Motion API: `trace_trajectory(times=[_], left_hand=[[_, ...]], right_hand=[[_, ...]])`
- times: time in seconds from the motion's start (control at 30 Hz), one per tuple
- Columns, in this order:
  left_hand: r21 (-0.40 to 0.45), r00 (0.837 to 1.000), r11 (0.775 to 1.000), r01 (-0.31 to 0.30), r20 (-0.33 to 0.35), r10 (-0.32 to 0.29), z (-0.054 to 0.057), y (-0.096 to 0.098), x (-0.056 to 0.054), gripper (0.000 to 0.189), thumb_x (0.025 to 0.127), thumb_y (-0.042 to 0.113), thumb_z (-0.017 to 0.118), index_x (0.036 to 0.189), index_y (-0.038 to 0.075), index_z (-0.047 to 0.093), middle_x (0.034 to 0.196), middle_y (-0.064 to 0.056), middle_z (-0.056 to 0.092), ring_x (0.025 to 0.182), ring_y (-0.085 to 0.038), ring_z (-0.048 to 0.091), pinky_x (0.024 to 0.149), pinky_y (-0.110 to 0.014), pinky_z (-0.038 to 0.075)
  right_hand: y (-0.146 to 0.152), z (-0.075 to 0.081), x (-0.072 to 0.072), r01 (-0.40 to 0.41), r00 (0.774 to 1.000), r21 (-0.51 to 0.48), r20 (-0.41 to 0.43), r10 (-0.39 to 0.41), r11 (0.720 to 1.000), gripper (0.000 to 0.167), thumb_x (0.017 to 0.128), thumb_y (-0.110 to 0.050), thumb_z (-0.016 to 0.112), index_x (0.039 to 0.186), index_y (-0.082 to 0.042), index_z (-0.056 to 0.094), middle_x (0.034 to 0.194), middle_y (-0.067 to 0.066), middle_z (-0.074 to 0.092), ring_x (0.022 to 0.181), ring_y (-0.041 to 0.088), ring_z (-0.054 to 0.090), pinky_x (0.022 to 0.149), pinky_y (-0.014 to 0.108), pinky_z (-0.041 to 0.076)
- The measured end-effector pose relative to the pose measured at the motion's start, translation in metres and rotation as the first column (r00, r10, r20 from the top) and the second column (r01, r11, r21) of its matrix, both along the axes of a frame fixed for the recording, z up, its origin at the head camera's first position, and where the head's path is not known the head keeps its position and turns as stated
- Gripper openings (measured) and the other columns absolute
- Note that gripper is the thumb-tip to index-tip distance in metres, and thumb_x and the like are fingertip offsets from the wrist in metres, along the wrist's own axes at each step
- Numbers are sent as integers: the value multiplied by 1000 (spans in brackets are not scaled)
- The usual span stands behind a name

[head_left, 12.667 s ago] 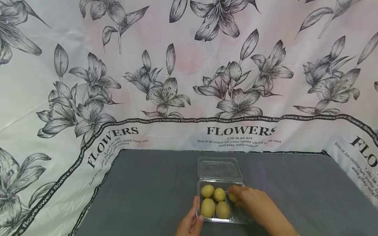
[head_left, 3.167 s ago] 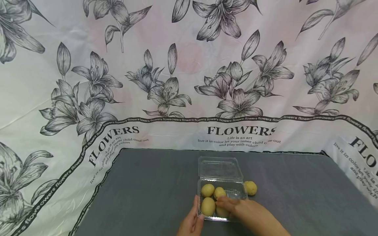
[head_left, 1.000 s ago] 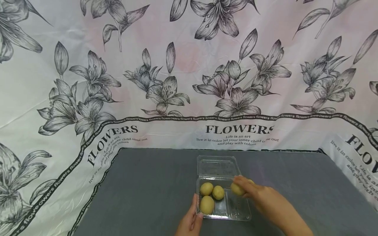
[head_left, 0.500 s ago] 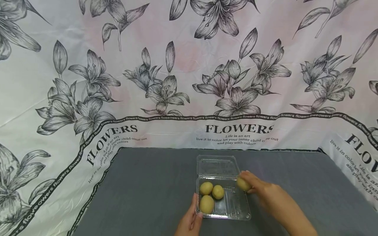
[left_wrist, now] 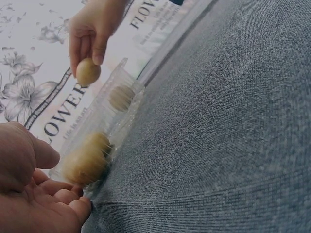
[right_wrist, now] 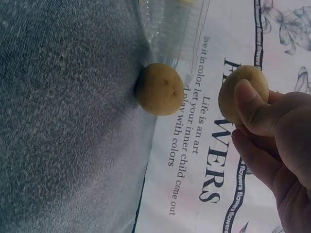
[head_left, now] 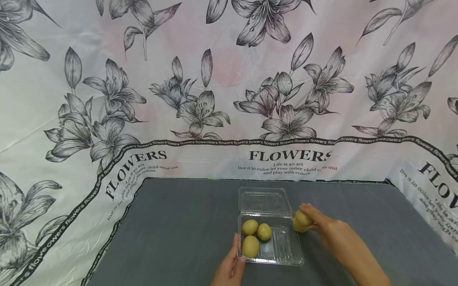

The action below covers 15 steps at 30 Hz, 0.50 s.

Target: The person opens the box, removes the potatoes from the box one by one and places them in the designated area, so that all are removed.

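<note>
A clear plastic clamshell container [head_left: 286,248] lies with its lid folded back on the grey tabletop. Inside, along its left side, sit 3 yellowish potatoes [head_left: 251,246]. My left hand [head_left: 229,265] holds the container's near left corner, with thumb and fingers against its walls. Just past the right wall, my right hand [head_left: 334,232] grips a potato [right_wrist: 243,94] between thumb and fingers, raised above the table. Beneath it another potato [right_wrist: 159,89] rests on the cloth beside the container. In the head view the two potatoes overlap.
The grey tabletop [head_left: 186,230] extends left and right of the container. Behind it rises a white and pink curtain [head_left: 229,115] printed with lilies and lettering. The upright lid [head_left: 264,200] stands at the container's far side.
The right hand has carried the potato out of the container, over its right wall, to above the loose potato. Earlier it took that loose one out too. The left hand stays at the corner.
</note>
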<state>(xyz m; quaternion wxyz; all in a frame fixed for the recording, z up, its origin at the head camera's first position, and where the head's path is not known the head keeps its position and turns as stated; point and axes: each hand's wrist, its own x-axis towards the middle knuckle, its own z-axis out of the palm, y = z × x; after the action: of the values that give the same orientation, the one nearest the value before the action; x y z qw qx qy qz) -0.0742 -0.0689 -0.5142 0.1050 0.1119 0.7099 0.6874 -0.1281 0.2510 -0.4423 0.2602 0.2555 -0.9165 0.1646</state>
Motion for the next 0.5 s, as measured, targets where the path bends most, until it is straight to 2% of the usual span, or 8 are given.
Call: trace_trajectory(times=[0.1, 0.17, 0.33, 0.5], left_hand=[[8, 1000, 1000, 3, 6, -3, -1, 0, 0, 72, 113, 22, 52, 164, -10, 12, 170, -32, 10, 156, -48, 14, 119, -47, 31], [9, 1000, 1000, 5, 6, -5, -1, 0, -1, 73, 113, 22, 52, 164, -10, 12, 170, -32, 10, 156, -48, 14, 119, -47, 31], [-2, 1000, 1000, 3, 0, -3, -2, 1, 0, 73, 113, 23, 52, 164, -9, 12, 170, -32, 10, 155, -47, 15, 118, -47, 33], [-18, 1000, 1000, -3, -8, 3, -4, 0, -1, 73, 113, 23, 52, 164, -9, 12, 170, -31, 11, 155, -46, 15, 119, -47, 34]], right_hand=[[3, 0, -1, 31, 999, 2, 14, -31, 1000, 61, 79, -3, 87, 136, -12, 69, 129, 15, 74, 60, 16, 69, 53, 33, 59], [5, 0, -1, 45, 999, 0, 22, -45, 999, 59, 79, -3, 87, 135, -12, 70, 127, 16, 74, 59, 15, 68, 51, 33, 59], [9, -2, -3, 59, 997, -18, 41, -59, 998, 57, 80, -3, 87, 134, -13, 70, 129, 17, 73, 73, 32, 77, 57, 44, 62], [12, -4, -4, 82, 995, -27, 66, -80, 996, 56, 81, -1, 86, 133, -14, 69, 131, 18, 72, 78, 38, 77, 56, 48, 60]])
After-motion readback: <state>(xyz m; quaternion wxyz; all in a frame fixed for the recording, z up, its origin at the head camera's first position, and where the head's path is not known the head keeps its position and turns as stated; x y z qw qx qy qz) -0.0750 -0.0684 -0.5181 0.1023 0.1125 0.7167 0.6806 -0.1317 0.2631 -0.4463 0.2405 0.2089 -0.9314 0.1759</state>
